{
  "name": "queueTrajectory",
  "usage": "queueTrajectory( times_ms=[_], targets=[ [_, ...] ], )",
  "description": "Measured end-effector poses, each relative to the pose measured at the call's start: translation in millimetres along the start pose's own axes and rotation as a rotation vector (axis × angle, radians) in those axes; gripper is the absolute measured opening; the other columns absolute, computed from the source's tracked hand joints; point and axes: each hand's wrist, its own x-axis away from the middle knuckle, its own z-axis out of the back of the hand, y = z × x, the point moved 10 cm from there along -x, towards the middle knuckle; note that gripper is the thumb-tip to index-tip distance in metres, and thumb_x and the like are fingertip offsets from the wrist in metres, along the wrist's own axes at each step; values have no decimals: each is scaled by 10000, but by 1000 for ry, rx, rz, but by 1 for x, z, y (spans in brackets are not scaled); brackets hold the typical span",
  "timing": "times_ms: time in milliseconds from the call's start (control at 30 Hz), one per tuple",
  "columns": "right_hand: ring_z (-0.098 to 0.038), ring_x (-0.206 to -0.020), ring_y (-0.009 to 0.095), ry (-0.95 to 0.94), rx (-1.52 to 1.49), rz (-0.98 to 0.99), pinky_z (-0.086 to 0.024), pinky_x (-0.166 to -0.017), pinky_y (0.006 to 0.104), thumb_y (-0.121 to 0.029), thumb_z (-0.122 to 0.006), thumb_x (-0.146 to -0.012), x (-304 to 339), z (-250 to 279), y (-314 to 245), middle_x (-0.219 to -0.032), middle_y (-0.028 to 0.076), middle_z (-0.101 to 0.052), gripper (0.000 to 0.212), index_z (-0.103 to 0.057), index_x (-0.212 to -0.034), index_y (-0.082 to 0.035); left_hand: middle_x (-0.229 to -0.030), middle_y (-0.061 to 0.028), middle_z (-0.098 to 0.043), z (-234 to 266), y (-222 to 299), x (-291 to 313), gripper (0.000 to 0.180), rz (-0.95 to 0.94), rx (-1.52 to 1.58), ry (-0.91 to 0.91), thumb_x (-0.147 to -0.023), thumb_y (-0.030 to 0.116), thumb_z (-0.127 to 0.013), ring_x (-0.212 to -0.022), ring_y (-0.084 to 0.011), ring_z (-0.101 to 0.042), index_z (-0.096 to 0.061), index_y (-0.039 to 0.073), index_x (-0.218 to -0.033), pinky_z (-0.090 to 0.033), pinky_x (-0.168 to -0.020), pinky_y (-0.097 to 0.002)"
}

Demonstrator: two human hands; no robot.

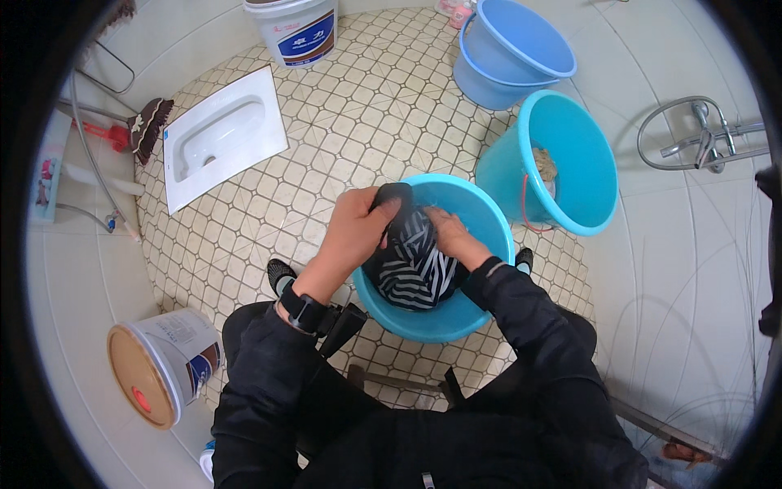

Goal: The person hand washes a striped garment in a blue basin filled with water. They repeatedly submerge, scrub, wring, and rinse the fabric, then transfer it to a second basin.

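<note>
Striped cloth (pixel 414 273): bunched inside turquoise basin (pixel 456 316), heaped toward the left side, dark with pale stripes.
Left hand (pixel 357 226): closed on a dark fold (pixel 394 194) at the far end of the heap, thumb laid over; same piece as the stripes or another, cannot tell.
Right hand (pixel 456 240): fingers bent against the right edge of the heap; pinching or only pressing, cannot tell.
Feel: soft and limp by the look, likely to crease anywhere; nothing fragile in sight.
Weight: probably light if dry, heavy and sagging if soaked; wetness hard to make out.
Slip: likely slick when wet; better a full fistful than fingertips.
Best hold: thick gathered folds, hands slightly apart; avoid loose single layers, likely to slide or stretch.
Basin footing: between the shoes (pixel 281 275), probably apt to shift under hard pushing.
</note>
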Motion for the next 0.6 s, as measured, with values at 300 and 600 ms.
queueTrajectory(
  times_ms=[300,600],
  targets=[
    [-456,-1163,328,-260,365,-86,-361,-873,574,-81,-627,-724,-16,-27,6,-1102,78,-624,355,-661,-1063,-179,-612,-11,-540,29,14,3,285,-179,276,35,-952,276,-529,-487,-81,-472,-585,16,-852,-347,-476,-214],
    [-524,-662,46,-15,-767,1,-410,-578,205,-39,-750,-743,56,157,-79,-710,-21,-576,186,-567,-774,-36,-809,0,-612,-29,-2,0,220,-58,150,-223,-953,122,-515,-558,-52,-508,-609,45,-1136,-435,-538,-188]
  ],
)
